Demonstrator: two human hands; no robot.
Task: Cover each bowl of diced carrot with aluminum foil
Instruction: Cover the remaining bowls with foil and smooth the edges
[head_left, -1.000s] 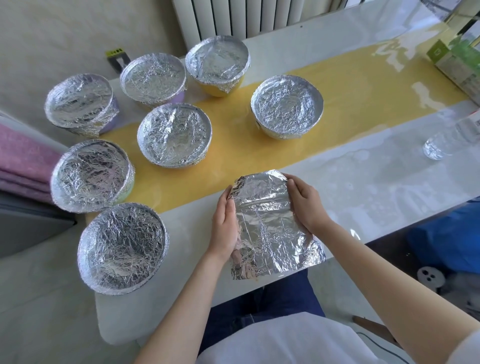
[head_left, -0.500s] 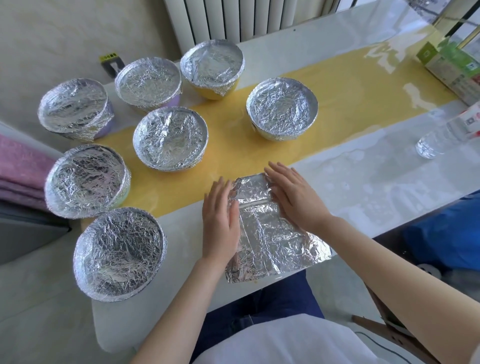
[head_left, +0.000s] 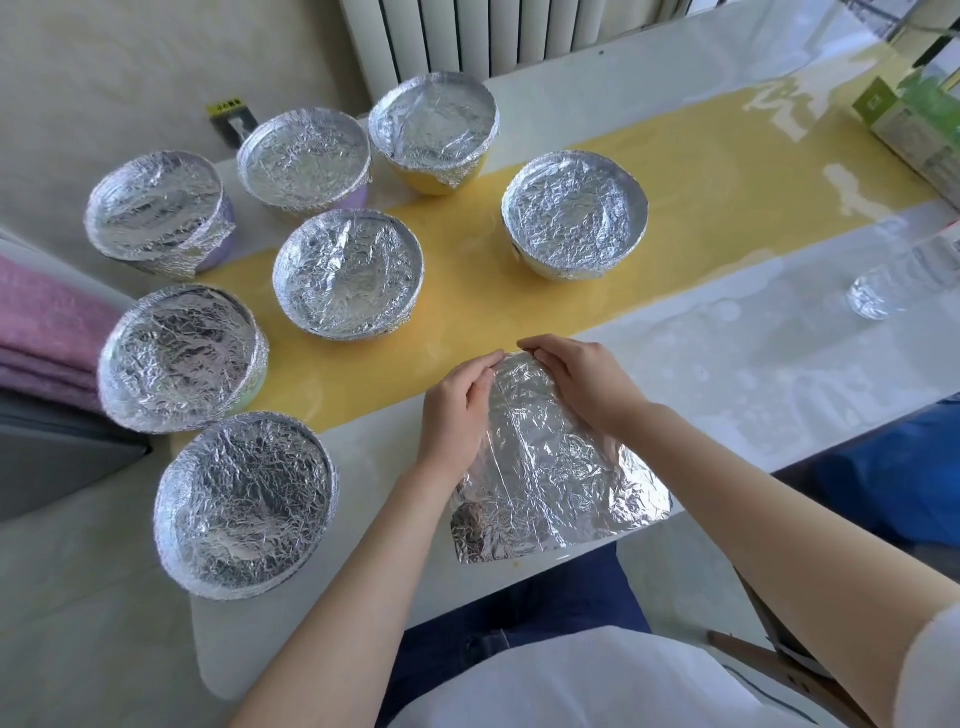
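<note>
Head view: our left hand (head_left: 457, 410) and right hand (head_left: 582, 384) pinch the far edge of the crumpled foil sheet (head_left: 545, 467); tug too hard and we could tear it

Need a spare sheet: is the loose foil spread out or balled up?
Spread out: the foil sheet lies crinkled but flat on the table; left hand and right hand pinch its far edge.

Left hand (head_left: 457, 410) and right hand (head_left: 582, 384) pinch the foil sheet (head_left: 545, 483) at its far edge.
</note>
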